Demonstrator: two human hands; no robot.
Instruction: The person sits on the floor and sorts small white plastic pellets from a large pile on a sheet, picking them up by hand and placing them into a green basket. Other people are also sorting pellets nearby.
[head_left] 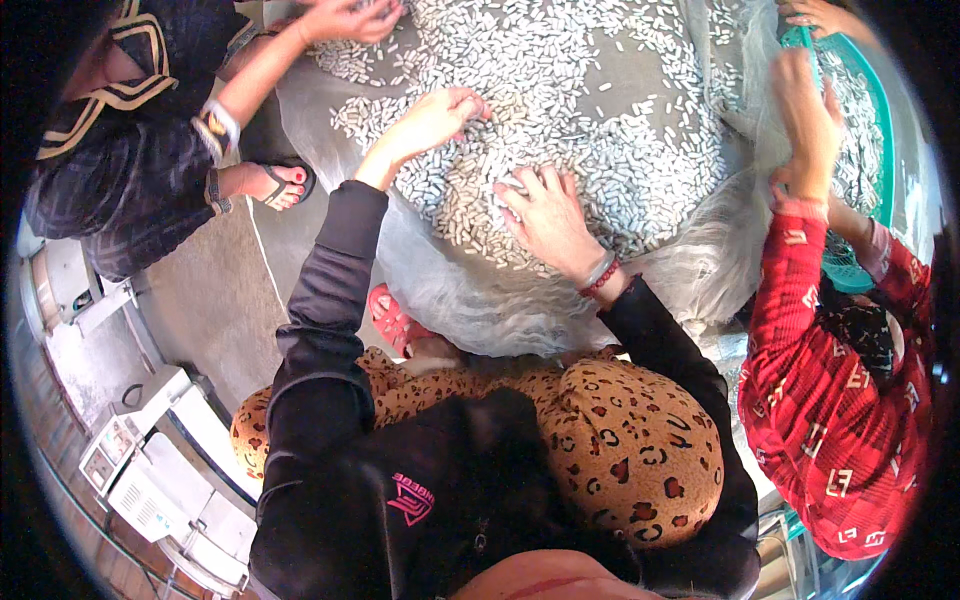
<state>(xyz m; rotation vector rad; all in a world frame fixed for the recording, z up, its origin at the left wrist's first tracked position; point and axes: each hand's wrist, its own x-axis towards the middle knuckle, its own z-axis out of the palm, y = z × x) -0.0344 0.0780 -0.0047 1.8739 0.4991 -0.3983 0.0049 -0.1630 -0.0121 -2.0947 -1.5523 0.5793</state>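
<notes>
Black sleeves point(330, 330) and leopard-print trousers point(620, 440) fill the lower frame, the person squatting at the edge of a grey sheet point(590, 60).

Small white oblong cocoons point(560, 90) lie scattered across the sheet, thickest around the 2 hands.

Left hand point(435, 118): reaches furthest out, palm down on the cocoons; fingers curl together at the tips, whether they pinch one I cannot tell.

Right hand point(548, 215): flat on the pile, fingers spread, fingertips touching cocoons; bead bracelets point(600, 275) at the wrist.

Red sandal point(392, 318) just beside the sheet's crumpled white edge.

2 other people work the same sheet: one in dark striped clothing point(130, 180) at upper left, hand in the cocoons; one in a red patterned top point(830, 400) at right, arm raised by a teal basket point(880, 130) holding more cocoons.

White machine point(150, 470) sits at lower left.
</notes>
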